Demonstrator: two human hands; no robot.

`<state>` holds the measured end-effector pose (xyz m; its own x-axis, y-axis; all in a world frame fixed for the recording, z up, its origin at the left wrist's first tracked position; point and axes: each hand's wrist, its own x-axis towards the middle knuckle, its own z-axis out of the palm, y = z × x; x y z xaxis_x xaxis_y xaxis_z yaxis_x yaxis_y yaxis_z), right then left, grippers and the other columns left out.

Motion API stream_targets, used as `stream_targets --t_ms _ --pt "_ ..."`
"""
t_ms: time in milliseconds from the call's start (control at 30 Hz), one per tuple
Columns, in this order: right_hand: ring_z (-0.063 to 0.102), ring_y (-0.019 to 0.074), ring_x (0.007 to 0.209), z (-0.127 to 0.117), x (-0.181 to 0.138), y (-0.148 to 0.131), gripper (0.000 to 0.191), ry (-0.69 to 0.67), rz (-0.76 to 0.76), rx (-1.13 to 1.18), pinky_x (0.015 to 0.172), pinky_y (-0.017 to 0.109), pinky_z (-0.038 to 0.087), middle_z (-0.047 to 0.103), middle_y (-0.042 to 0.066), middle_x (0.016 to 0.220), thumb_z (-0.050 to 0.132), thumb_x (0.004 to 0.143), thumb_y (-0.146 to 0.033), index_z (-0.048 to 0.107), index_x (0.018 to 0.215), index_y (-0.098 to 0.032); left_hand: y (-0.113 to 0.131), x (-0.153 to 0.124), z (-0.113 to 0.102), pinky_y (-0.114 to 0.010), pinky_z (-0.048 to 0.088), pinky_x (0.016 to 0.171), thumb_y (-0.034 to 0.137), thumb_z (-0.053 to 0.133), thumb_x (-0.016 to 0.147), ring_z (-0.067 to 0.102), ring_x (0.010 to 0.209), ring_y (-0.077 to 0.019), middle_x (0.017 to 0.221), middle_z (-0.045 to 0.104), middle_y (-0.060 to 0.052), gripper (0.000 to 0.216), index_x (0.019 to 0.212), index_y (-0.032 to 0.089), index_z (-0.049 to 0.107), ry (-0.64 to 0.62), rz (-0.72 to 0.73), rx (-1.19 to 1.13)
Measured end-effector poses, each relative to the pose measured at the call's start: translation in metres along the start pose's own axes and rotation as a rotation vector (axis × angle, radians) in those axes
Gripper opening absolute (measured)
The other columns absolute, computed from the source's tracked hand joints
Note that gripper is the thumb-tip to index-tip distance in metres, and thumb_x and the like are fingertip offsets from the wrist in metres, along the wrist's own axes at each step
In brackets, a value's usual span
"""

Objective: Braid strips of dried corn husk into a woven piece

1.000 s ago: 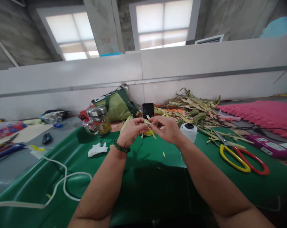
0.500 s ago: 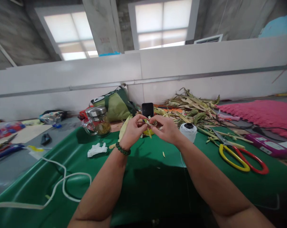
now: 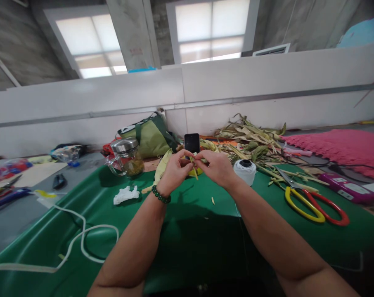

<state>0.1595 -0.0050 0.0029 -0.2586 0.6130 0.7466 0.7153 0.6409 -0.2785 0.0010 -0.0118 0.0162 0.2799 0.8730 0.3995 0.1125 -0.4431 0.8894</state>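
Observation:
My left hand (image 3: 174,172), with a dark green bead bracelet (image 3: 161,194) at the wrist, and my right hand (image 3: 218,168) meet above the green mat (image 3: 190,255). Thumb and forefinger of each pinch a small pale-green strip of corn husk (image 3: 196,174), its lower end hanging between them. Fingers cover most of the piece. Just behind the hands stands a dark phone (image 3: 192,143), with something yellow partly hidden below it. A spool of white thread (image 3: 245,173) is near my right wrist. By my left hand lies a pale husk leaf (image 3: 161,171).
Red-and-yellow-handled scissors (image 3: 305,205) and a purple box (image 3: 344,189) lie right. Corn husks (image 3: 249,136) are heaped behind. A lidded glass mug (image 3: 133,165), a green bag (image 3: 152,138), crumpled white tissue (image 3: 126,195) and a white cable (image 3: 81,233) are left. A pink cloth (image 3: 342,150) lies far right.
Both hands stay at nearly the same spot, still pinching the husk strip. Their fingertips have shifted slightly around it. The whole view has moved a little.

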Motion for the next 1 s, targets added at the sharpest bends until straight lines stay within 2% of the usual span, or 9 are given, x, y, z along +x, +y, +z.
stream_targets --t_ms 133,333,467,567,667,733,867,1000 --pt "0.060 0.0151 0.060 0.0006 -0.0007 -0.0023 0.013 0.032 0.050 0.002 0.058 0.026 0.036 0.069 0.001 0.070 0.062 0.086 -0.032 0.065 0.079 -0.021 -0.0018 0.0009 0.0003 -0.018 0.042 0.050 0.014 0.062 0.068 0.060 0.057 -0.0100 0.061 0.065 0.002 0.018 0.086 0.016 0.057 -0.019 -0.002 -0.023" --pt "0.066 0.0169 0.082 0.0011 0.0032 0.0037 0.013 -0.005 -0.059 0.310 0.072 0.027 0.048 0.072 0.005 0.089 0.056 0.088 -0.021 0.069 0.084 -0.020 -0.0054 0.0032 -0.0049 -0.021 0.049 0.058 0.019 0.068 0.068 0.064 0.062 -0.0120 0.065 0.066 0.002 0.023 0.087 0.016 0.056 0.007 -0.025 -0.065" --pt "0.066 0.0175 0.088 0.0002 0.0040 0.0059 0.016 -0.010 -0.087 0.353 0.077 0.029 0.050 0.071 0.006 0.096 0.055 0.086 -0.017 0.070 0.085 -0.020 -0.0033 0.0024 -0.0050 -0.021 0.049 0.059 0.019 0.067 0.068 0.064 0.062 -0.0119 0.065 0.067 0.002 0.021 0.085 0.017 0.056 0.027 -0.030 -0.062" --pt "0.065 0.0172 0.081 0.0022 0.0028 0.0035 0.013 0.027 -0.003 0.317 0.069 0.028 0.048 0.070 0.005 0.090 0.057 0.084 -0.018 0.069 0.083 -0.021 -0.0014 0.0012 -0.0022 -0.020 0.047 0.054 0.017 0.067 0.067 0.062 0.058 -0.0114 0.062 0.067 0.002 0.020 0.085 0.017 0.058 0.031 -0.037 -0.082" --pt "0.060 0.0147 0.065 0.0052 0.0022 0.0011 0.006 0.047 0.147 0.298 0.061 0.027 0.044 0.069 0.002 0.081 0.062 0.081 -0.022 0.066 0.085 -0.020 -0.0002 0.0004 0.0007 -0.019 0.044 0.051 0.016 0.067 0.067 0.060 0.055 -0.0102 0.062 0.067 0.001 0.021 0.087 0.016 0.061 0.021 -0.040 -0.085" --pt "0.056 0.0131 0.060 0.0063 0.0025 0.0006 0.009 0.071 0.218 0.295 0.059 0.026 0.042 0.067 0.001 0.079 0.065 0.078 -0.024 0.063 0.086 -0.020 0.0000 0.0005 0.0018 -0.018 0.044 0.051 0.015 0.067 0.067 0.060 0.054 -0.0096 0.062 0.067 0.001 0.024 0.091 0.014 0.063 0.001 -0.046 -0.085" --pt "0.053 0.0125 0.057 0.0051 0.0034 0.0016 0.010 0.050 0.188 0.306 0.058 0.026 0.040 0.063 -0.001 0.069 0.063 0.080 -0.028 0.061 0.074 -0.019 -0.0009 0.0018 0.0010 -0.021 0.050 0.057 0.017 0.073 0.065 0.064 0.059 -0.0109 0.066 0.069 0.002 0.044 0.106 0.015 0.058 0.037 -0.113 -0.172" --pt "0.053 0.0127 0.054 0.0038 0.0036 0.0029 0.014 0.045 0.139 0.396 0.055 0.026 0.041 0.061 -0.001 0.064 0.059 0.084 -0.031 0.061 0.077 -0.020 -0.0013 0.0029 -0.0019 -0.023 0.053 0.061 0.025 0.082 0.058 0.065 0.061 -0.0111 0.068 0.069 0.003 0.047 0.096 0.016 0.055 0.079 -0.202 -0.286"
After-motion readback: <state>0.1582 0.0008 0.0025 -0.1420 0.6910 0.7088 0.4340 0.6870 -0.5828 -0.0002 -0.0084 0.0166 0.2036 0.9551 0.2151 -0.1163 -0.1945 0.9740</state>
